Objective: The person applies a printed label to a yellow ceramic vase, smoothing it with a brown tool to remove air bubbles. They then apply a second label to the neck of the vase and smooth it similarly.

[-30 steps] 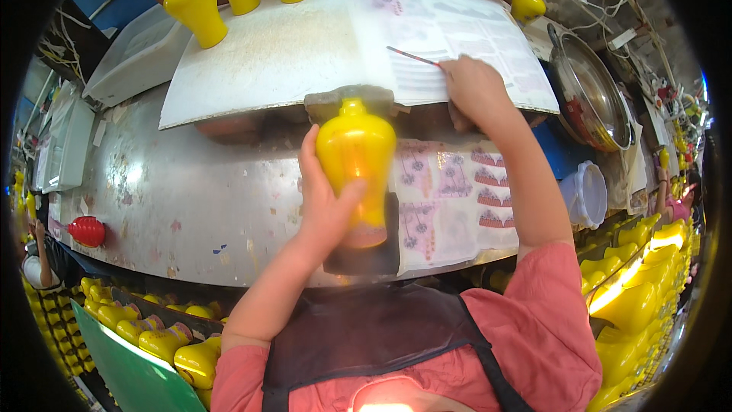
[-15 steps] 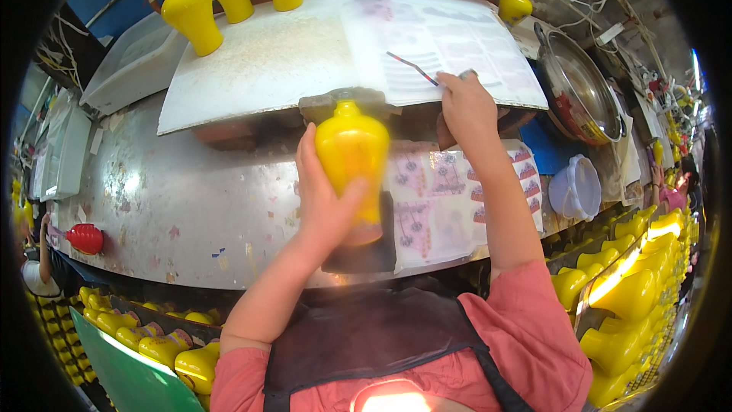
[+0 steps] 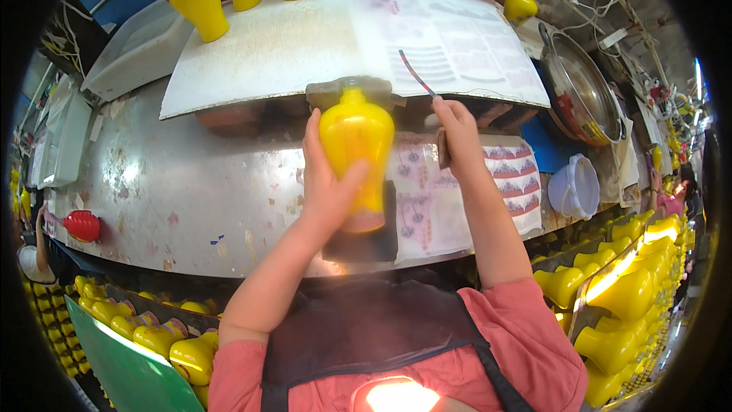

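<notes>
My left hand (image 3: 329,175) is wrapped round the body of a glossy yellow vase (image 3: 357,133), its narrow neck pointing away from me. The vase lies over a dark block (image 3: 389,221) at the bench's front, its neck near a brownish rest under the white board's edge. Pinched in the fingertips of my right hand (image 3: 457,133) is a thin, curved strip (image 3: 415,72) with dark and red bands, which looks like a decal. A small brown flat piece (image 3: 444,150) shows beside that palm; whether the hand grips it is hidden.
The white board (image 3: 267,46) bears pale printed sheets. Printed decal sheets (image 3: 512,175) lie below it on the metal bench (image 3: 175,198). Several yellow vases (image 3: 200,4) stand at back left. A metal basin (image 3: 583,84), a pale bucket (image 3: 576,187) and racked vases (image 3: 629,297) are at right.
My right hand has drawn back from over the white board toward me, bringing the strip along. My left hand still holds the vase in nearly the same place.
</notes>
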`<state>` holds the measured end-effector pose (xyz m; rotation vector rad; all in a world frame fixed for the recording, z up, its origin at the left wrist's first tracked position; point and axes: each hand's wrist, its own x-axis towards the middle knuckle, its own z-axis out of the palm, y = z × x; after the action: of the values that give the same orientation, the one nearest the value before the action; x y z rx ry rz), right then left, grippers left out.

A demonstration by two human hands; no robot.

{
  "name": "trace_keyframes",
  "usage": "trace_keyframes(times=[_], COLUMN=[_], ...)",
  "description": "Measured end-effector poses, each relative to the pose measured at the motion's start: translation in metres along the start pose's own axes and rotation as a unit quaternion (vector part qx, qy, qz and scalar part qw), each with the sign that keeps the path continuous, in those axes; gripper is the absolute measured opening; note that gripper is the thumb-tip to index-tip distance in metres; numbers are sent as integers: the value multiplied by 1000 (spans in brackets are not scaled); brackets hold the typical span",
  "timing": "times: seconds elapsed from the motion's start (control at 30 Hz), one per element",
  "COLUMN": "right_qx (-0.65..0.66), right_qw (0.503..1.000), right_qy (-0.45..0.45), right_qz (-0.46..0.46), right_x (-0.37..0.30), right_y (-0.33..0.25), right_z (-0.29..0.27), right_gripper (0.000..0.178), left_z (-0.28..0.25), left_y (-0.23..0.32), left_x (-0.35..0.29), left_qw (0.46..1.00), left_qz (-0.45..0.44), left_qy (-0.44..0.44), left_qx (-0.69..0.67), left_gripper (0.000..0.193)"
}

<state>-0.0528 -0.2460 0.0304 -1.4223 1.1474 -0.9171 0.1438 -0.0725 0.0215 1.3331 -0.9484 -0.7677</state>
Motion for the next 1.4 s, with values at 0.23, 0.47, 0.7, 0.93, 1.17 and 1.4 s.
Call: trace_keyframes(times=[0.23, 0.47, 0.7, 0.93, 1.17, 1.4], right_qx=[202, 109, -163, -256, -185, -187], right_qw=[964, 992, 956, 874, 924, 957], right_qy=[60, 8, -242, -413, -334, -222], right_qz=[160, 55, -20, -23, 17, -20], right_x=[28, 5, -10, -15, 0, -3], right_y=[-5, -39, -146, -200, -170, -109], right_z=[25, -10, -28, 11, 20, 44], right_gripper=[40, 25, 27, 21, 22, 26], left_z=[-2, -20, -17, -16, -40, -33], left_y=[-4, 15, 56, 93, 89, 63], left_x=[0, 1, 12, 39, 65, 76], left_qw=[998, 997, 993, 985, 980, 994], left_qz=[29, 66, 111, 98, -67, -98], left_qy=[15, 31, 0, -136, -149, -41], left_qx=[46, -7, -29, -30, -117, 29], left_gripper=[100, 78, 40, 37, 22, 20])
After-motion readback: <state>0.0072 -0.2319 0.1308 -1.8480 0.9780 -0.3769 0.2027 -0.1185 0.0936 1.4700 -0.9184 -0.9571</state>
